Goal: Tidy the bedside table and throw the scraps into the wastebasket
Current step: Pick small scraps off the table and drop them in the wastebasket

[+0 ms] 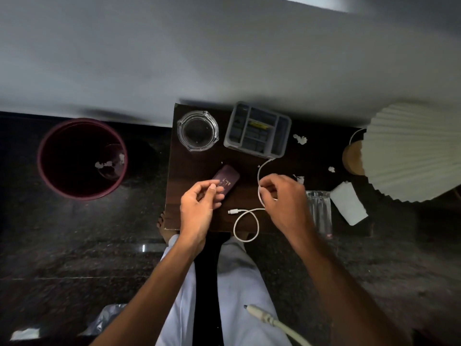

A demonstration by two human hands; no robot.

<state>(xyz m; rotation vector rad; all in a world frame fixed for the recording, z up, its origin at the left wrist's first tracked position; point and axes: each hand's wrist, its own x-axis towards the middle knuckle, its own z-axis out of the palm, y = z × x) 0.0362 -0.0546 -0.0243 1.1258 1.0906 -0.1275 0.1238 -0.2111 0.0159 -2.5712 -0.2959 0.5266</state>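
On the dark wooden bedside table (194,158), my right hand (284,201) pinches a white charging cable (245,227) whose loop hangs over the front edge. My left hand (199,203) hovers with fingers curled, empty, beside a maroon case (225,181). White paper scraps lie on the table: one by the organiser (300,139), one near the lamp base (331,169), one behind my right hand (299,179). The maroon wastebasket (50,181) stands on the floor to the left, with scraps inside.
A glass ashtray (197,131) and a grey compartment organiser (258,129) sit at the back. A drinking glass (319,211), a white block (349,207) and a pleated white lamp (411,151) with wooden base crowd the right. Another cable (274,323) hangs near my legs.
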